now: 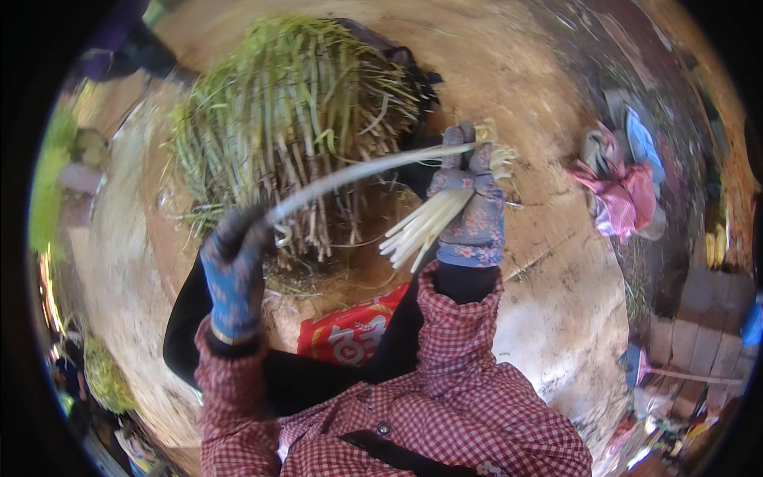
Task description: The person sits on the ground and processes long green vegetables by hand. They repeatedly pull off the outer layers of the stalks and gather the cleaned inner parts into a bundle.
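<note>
My left hand (235, 262), in a blue floral work glove, is closed on one end of a single long pale stalk (351, 176), which is blurred. The stalk's other end reaches the fingers of my right hand (468, 197), also gloved. That hand grips a bunch of peeled white stalks (426, 226), their cut ends pointing down and to the left. Curled pale yellow tips show just behind its fingers. In front of me lies a big heap of unpeeled green and brown stalks (286, 119), near my left hand.
A red printed sack (351, 328) lies between my legs. Crumpled pink and blue cloths (626, 185) are on the ground at right. Another person's dark-clothed limb (134, 47) shows at upper left. Greenery (107, 372) lies at lower left, and a long-handled tool (685, 374) at lower right.
</note>
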`<move>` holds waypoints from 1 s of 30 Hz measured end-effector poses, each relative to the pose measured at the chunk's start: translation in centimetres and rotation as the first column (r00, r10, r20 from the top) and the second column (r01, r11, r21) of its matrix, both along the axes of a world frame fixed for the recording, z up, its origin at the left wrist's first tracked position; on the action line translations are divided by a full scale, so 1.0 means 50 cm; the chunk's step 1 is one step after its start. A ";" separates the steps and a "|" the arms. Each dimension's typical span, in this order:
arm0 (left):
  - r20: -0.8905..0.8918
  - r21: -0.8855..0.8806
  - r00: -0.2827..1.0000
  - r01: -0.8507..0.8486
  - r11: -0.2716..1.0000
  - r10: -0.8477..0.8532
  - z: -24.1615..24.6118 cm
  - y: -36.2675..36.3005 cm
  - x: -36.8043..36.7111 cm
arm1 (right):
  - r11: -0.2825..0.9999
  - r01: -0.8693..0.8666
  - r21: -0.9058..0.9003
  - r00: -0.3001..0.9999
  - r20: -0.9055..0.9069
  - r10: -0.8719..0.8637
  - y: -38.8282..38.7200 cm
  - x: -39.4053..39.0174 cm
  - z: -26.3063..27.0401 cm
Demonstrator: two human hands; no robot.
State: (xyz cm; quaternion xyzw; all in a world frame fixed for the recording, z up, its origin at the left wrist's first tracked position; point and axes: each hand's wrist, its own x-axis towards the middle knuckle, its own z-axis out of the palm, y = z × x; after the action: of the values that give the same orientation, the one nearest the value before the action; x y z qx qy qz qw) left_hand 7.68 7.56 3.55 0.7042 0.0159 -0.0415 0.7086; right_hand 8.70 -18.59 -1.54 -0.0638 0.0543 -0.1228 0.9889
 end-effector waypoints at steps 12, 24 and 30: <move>0.354 -0.117 0.893 -0.252 0.961 0.278 -0.107 -0.241 -0.018 | 0.845 -0.050 -0.533 0.988 -0.149 -0.035 0.097 0.028 0.000; 0.090 0.518 0.971 -0.236 0.822 0.221 -0.204 -0.006 0.238 | 0.961 -0.113 -0.251 0.983 -0.171 0.071 0.102 0.030 -0.026; -0.092 0.864 0.994 0.048 0.500 0.063 -0.257 -0.061 0.323 | 0.985 -0.114 -0.130 0.991 -0.082 0.104 0.101 0.048 -0.036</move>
State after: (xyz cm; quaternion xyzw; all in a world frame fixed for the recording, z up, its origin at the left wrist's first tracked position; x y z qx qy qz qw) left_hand 23.83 4.50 -9.30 0.9604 0.0771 -0.0641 0.2598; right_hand 11.10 -13.54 -3.35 -0.1378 0.0792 -0.0692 0.9849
